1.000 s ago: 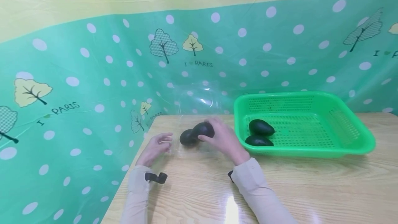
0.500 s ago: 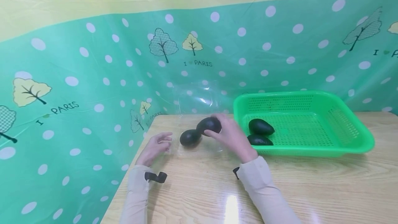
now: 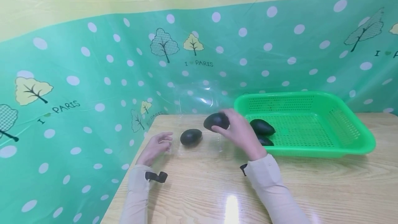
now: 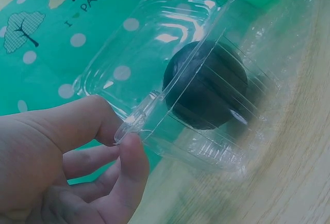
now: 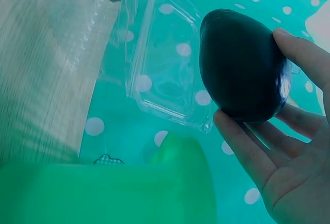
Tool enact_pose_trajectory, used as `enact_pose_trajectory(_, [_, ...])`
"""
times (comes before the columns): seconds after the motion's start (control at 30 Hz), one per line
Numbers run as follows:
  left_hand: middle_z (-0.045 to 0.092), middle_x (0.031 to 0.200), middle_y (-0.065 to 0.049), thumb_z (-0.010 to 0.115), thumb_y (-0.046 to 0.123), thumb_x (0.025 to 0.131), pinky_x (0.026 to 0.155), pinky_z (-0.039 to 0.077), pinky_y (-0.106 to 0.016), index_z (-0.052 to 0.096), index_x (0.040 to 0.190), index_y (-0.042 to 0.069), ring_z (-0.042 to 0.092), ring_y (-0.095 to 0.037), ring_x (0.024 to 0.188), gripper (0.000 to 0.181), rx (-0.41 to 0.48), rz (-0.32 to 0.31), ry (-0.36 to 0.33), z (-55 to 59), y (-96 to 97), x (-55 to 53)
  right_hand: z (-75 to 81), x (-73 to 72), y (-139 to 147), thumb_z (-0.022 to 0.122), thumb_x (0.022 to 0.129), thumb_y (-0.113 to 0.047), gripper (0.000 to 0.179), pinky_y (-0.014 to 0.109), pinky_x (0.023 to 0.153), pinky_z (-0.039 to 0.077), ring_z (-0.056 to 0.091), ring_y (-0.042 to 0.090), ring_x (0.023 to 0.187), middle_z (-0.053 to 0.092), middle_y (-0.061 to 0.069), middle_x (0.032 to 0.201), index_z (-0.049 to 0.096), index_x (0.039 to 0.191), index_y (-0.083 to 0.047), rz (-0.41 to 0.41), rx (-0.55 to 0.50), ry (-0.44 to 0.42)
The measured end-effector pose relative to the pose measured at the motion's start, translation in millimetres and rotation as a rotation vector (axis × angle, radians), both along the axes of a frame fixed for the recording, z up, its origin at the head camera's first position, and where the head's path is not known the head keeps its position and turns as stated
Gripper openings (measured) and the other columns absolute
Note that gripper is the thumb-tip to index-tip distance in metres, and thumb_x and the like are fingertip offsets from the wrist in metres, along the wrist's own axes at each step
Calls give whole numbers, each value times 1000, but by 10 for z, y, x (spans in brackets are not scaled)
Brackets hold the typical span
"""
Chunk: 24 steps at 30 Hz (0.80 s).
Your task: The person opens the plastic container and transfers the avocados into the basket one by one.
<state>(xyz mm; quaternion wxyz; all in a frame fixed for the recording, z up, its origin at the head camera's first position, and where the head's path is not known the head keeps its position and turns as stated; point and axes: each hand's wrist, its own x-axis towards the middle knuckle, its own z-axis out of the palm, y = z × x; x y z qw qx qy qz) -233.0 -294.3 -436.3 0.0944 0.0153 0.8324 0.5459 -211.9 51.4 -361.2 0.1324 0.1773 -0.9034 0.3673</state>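
A clear plastic clamshell box (image 4: pixel 154 38) stands on the table with its lid raised at the back. My left hand (image 3: pixel 155 148) pinches the box's left rim between thumb and finger, as the left wrist view shows. Inside the box lies one dark avocado (image 3: pixel 191 137), seen through the wall in the left wrist view. Above the box's right side, my right hand (image 3: pixel 240 130) grips a second dark avocado (image 5: pixel 242 64) with thumb and fingers. That avocado is apart from the one in the box.
A green plastic basket (image 3: pixel 311 150) stands right of the box. Two avocados lie at its left end, one (image 3: pixel 262 127) behind the other (image 3: pixel 265 141), partly hidden by my right hand. A polka-dot cloth (image 3: pixel 109 51) hangs behind and left of the wooden table (image 3: pixel 192 189).
My right hand has moved up and to the right with its avocado, away from the one in the box, which now shows fully. The left hand stays on the rim.
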Motion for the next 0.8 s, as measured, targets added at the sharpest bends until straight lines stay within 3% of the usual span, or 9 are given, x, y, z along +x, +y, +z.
enact_pose_trajectory(0.3, [49, 140, -27, 60, 1, 86, 85, 57, -38, 43, 147, 2, 63, -35, 97, 63, 35, -1, -6, 4, 7, -1, 21, 15, 131, 76, 85, -41, 62, 48, 103, 48, 56, 29, 124, 60, 9, 134, 57, 135, -8, -12, -13, 7])
enact_pose_trajectory(0.57, [49, 140, -27, 59, 0, 86, 87, 54, -35, 43, 147, 4, 63, -37, 99, 64, 7, -10, 1, 7, 7, 4, -8, 28, 214, 77, 85, -39, 63, 48, 101, 49, 56, 29, 123, 59, 11, 133, 56, 135, -7, -25, -28, 20])
enact_pose_trajectory(0.8, [51, 139, -23, 61, 2, 86, 89, 54, -34, 46, 146, 7, 64, -32, 99, 62, -11, -10, 12, 4, 0, 5, -47, 47, 304, 76, 85, -40, 61, 51, 99, 49, 56, 31, 124, 58, 10, 135, 56, 135, -12, -49, -15, 6])
